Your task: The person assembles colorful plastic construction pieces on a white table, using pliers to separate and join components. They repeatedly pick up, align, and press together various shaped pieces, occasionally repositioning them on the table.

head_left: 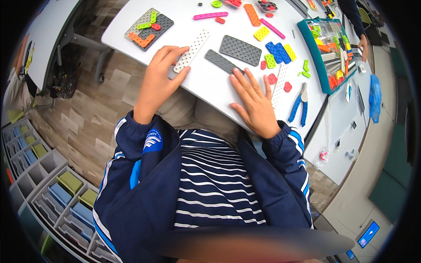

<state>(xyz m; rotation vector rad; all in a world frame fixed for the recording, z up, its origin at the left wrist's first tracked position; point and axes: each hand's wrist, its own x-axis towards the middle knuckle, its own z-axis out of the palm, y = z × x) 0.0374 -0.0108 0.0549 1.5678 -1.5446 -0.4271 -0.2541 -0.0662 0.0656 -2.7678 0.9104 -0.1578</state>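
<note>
My left hand [162,76] pinches a long white perforated strip [196,46] near its lower end, fingers on its left edge and thumb at its right. The strip slants over the white table. My right hand [254,98] lies with fingers spread near the table's front edge. Its fingertips are at the right end of a dark grey perforated strip [219,60]; whether they press on it I cannot tell. Just beyond is a wider dark grey perforated plate [240,50]. Beside my right hand lie another white perforated strip [279,85] and red connector pieces [272,79].
Grey plates with orange, green and red pieces [149,30] lie at the far left. Blue-handled pliers [299,104] are on the right, near a teal tray of parts [315,57]. Blue plates [277,52] and pink strips [210,15] lie farther back. Another person's hand [363,47] is beyond the tray.
</note>
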